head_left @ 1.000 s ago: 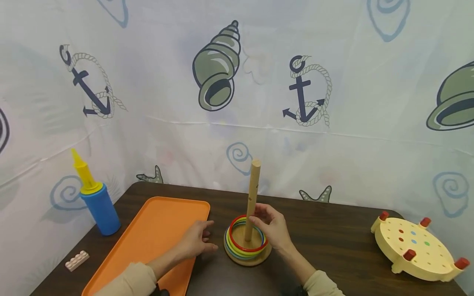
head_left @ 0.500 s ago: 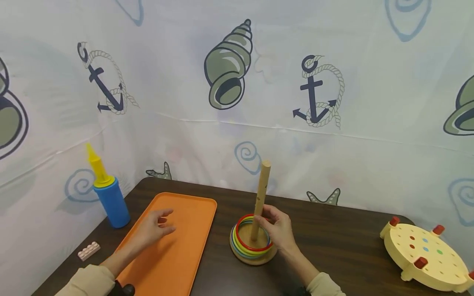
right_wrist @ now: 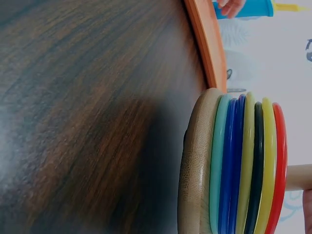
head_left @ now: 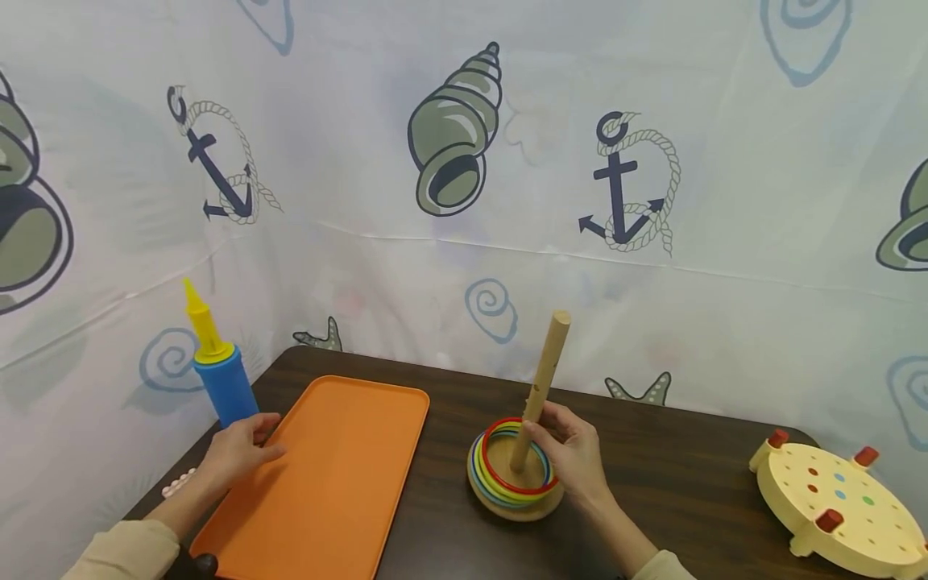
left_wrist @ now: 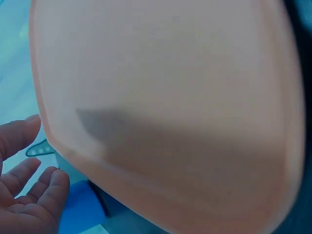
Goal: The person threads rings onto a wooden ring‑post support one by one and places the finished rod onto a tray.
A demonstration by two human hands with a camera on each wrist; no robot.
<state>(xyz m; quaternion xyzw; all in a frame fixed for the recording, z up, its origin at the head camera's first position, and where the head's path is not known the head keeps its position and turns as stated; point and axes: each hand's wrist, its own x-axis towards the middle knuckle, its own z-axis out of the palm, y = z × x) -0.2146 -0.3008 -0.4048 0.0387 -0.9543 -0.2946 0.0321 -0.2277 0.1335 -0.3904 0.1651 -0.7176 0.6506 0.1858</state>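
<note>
My right hand [head_left: 576, 455] pinches the wooden peg [head_left: 545, 362] of a ring stacking stand just above its rings. In the head view the peg leans to the right. Several coloured rings [right_wrist: 246, 165], with a red one on top, lie around the peg on the round wooden base [right_wrist: 197, 165]. At the far left, my left hand [head_left: 235, 451] is over the left rim of an orange tray [head_left: 341, 467]. Its fingers are spread and relaxed, holding nothing, and they overlap the lower part of a blue hand pump [head_left: 228, 391] with a yellow nozzle.
A pale pink toy brick [head_left: 177, 483] lies left of the tray, partly hidden by my left forearm. On the right stands a cream pegged board [head_left: 841, 503] with red feet up. Behind the dark wooden table [head_left: 674, 475] hangs a patterned cloth [head_left: 348, 161].
My left hand has moved left from beside the stand, across the tray, to the pump. The peg in my right hand now leans further right. The head view has swung slightly left.
</note>
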